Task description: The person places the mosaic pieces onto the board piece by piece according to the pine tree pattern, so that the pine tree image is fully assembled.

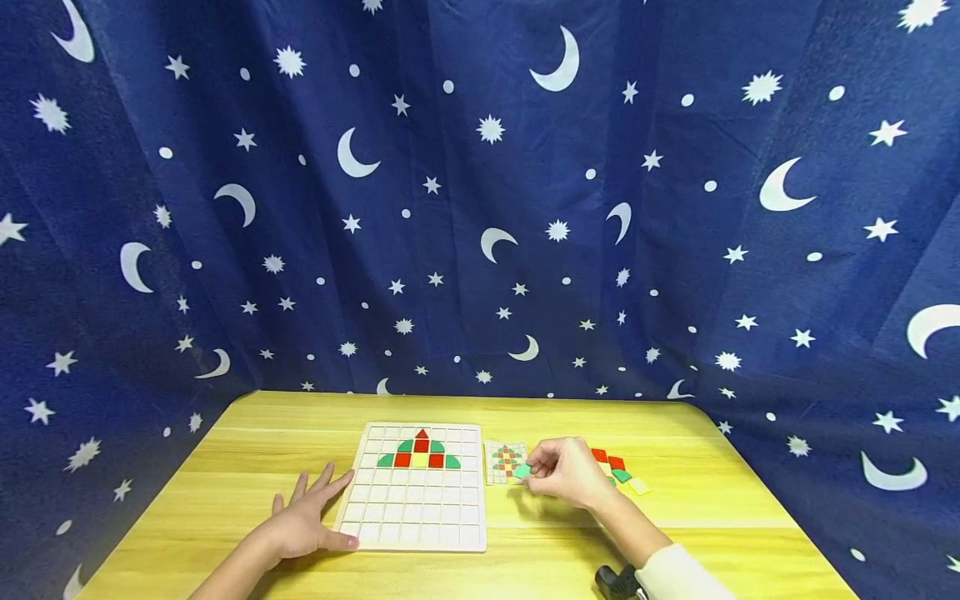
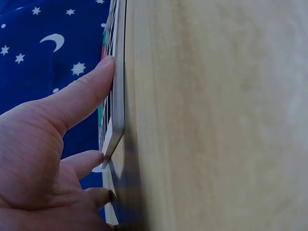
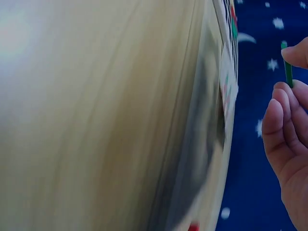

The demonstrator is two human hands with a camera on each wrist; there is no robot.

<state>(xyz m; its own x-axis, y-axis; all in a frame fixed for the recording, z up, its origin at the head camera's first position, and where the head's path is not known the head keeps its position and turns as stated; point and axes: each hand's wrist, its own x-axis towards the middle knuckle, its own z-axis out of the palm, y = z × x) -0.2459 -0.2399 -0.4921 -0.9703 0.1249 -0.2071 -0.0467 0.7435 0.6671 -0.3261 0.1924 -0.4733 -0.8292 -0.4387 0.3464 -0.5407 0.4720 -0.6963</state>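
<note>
A white gridded board (image 1: pixel 412 508) lies on the table, with red, green and yellow tiles (image 1: pixel 421 446) laid in its upper rows. My left hand (image 1: pixel 300 525) rests at the board's left edge with fingers spread. In the left wrist view the thumb (image 2: pixel 91 86) presses on the board's rim, and the other fingers reach past its corner. Between thumb and fingers, my right hand (image 1: pixel 566 473) pinches a green tile (image 1: pixel 522 472), held over the right side of a small pattern card (image 1: pixel 497 475). The right wrist view shows this tile (image 3: pixel 288 70) edge-on, raised above the tabletop.
Loose red, green and yellow tiles (image 1: pixel 620 476) lie right of my right hand, partly hidden by it. A small black object (image 1: pixel 617 582) is by the right sleeve at the table's front. Behind the wooden table (image 1: pixel 315 408) hangs a blue moon-and-star curtain (image 1: pixel 450 208).
</note>
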